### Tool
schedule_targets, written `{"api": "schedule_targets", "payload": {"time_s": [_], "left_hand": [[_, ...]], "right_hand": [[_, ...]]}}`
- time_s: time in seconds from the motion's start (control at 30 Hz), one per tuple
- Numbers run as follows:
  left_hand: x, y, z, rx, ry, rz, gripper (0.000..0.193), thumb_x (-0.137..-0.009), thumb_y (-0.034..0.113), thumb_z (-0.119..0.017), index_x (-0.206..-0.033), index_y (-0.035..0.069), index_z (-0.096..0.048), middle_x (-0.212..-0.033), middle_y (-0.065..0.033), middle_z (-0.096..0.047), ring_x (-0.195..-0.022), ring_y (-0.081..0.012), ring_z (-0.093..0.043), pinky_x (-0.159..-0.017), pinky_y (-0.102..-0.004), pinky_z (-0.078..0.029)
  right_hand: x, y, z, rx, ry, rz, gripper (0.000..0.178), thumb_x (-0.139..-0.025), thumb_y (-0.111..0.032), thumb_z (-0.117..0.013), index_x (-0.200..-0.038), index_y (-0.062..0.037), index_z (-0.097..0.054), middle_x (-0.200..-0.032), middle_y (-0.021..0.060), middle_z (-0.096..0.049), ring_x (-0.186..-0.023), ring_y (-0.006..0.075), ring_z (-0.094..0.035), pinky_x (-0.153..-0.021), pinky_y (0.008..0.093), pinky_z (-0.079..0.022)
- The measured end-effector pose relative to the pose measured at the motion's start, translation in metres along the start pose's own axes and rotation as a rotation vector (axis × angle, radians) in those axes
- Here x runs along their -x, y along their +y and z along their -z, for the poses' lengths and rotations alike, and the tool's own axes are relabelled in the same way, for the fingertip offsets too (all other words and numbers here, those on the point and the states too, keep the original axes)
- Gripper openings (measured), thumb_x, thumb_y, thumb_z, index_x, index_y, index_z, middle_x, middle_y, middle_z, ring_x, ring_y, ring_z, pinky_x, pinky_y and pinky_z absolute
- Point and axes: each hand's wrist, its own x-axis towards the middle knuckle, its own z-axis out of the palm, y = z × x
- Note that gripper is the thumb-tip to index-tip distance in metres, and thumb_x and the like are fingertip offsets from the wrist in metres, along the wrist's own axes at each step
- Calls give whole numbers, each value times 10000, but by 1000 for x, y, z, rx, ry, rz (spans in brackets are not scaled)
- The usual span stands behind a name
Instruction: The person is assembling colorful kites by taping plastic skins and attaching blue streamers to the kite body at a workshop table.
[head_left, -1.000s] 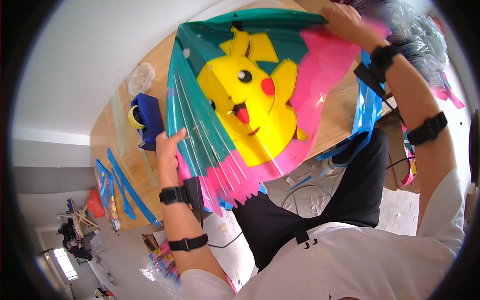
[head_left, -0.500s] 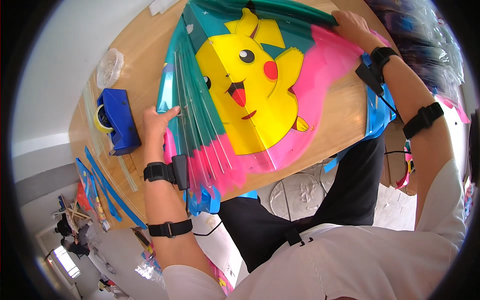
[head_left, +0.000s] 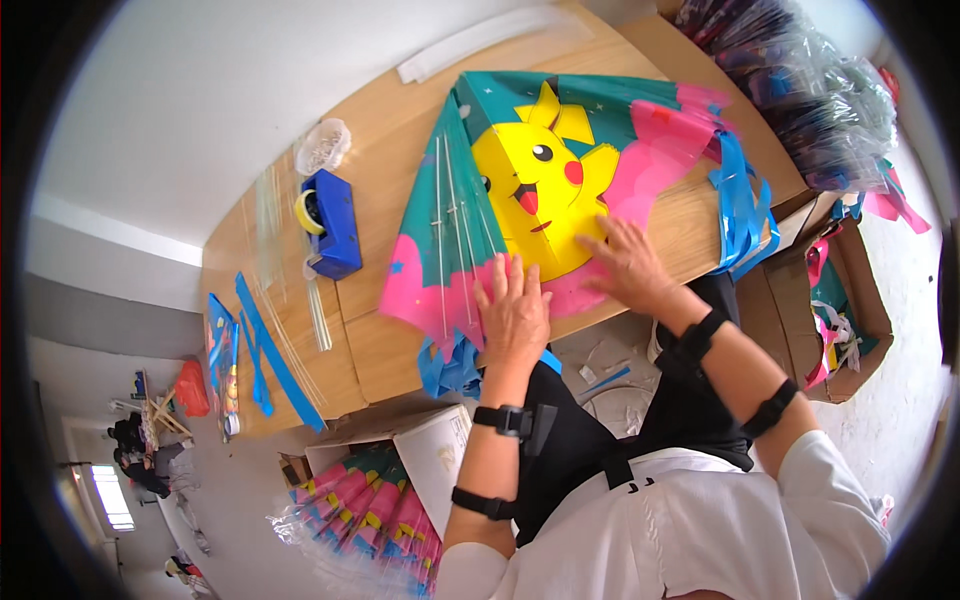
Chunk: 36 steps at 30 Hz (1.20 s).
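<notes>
A green and pink kite [head_left: 500, 165] with a large yellow cartoon figure lies spread on the wooden table in front of me. Thin pale rods [head_left: 450, 215] run along its left side, where the sheet is folded into pleats. My left hand [head_left: 515, 315] is at the kite's near edge, fingers spread and fingertips on the sheet. Over its lower right part rests my right hand [head_left: 635, 275], palm down with fingers apart. Neither hand grips anything. Blue ribbon tails [head_left: 735, 205] hang from the kite's right corner, and more blue ribbon [head_left: 452, 368] hangs below its left corner.
A blue tape dispenser [head_left: 338, 225] and a white bowl of small parts [head_left: 323, 147] stand left on the table [head_left: 365, 335]. Blue strips [head_left: 275, 350] and thin rods lie nearby. Boxes of kites [head_left: 435, 455] and ribbon scraps [head_left: 870, 340] flank my legs. Plastic-wrapped bundles [head_left: 820, 100] are far right.
Both hands have let go of the kite's left side and upper right corner and moved to its near edge. The kite now lies flatter on the table. The view has shifted.
</notes>
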Motion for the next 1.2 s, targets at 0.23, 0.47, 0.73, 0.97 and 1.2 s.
{"api": "schedule_targets", "payload": {"time_s": [0.23,0.47,0.73,0.97,1.2], "left_hand": [[15,-64,21,-253,-132,372,579,-898,431,-546,-1302,16,-537,-1442,-141,-427,-1430,-330,-190,-1091,-646,-140],[43,-111,79,-406,105,469,504,-819,175,-652,-1261,-35,-531,-1450,-205,-376,-1407,-368,-226,-1094,-599,-184],[48,-2,-6,188,33,-110,685,-777,240,-715,-1365,27,-436,-1433,-195,-398,-1356,-378,-319,-1109,-522,-237],[32,16,-13,176,-14,-120,766,-772,357,-719,-1391,48,-389,-1392,-173,-425,-1316,-345,-359,-1100,-493,-237],[5,12,-4,69,-29,-108,848,-692,476,-771,-1373,106,-426,-1129,-114,-500,-1064,-311,-472,-933,-462,-371]], "right_hand": [[15,-4,1,99,-89,-58,622,-892,-563,-484,-1433,-271,-389,-1525,150,-263,-1434,316,-179,-1172,450,-110],[18,-4,-6,63,-52,-46,623,-877,-543,-516,-1422,-259,-410,-1514,153,-279,-1424,330,-199,-1166,459,-123],[16,1,-11,0,-14,-14,636,-829,-435,-629,-1388,-185,-456,-1503,169,-281,-1394,364,-248,-1147,465,-201],[31,28,-14,-678,418,-641,463,-788,-168,-695,-1172,35,-533,-1094,211,-602,-972,360,-612,-809,403,-503],[11,18,8,-1163,223,-877,355,-798,-281,-734,-808,41,-587,-698,104,-598,-570,188,-583,-469,331,-424]]}}
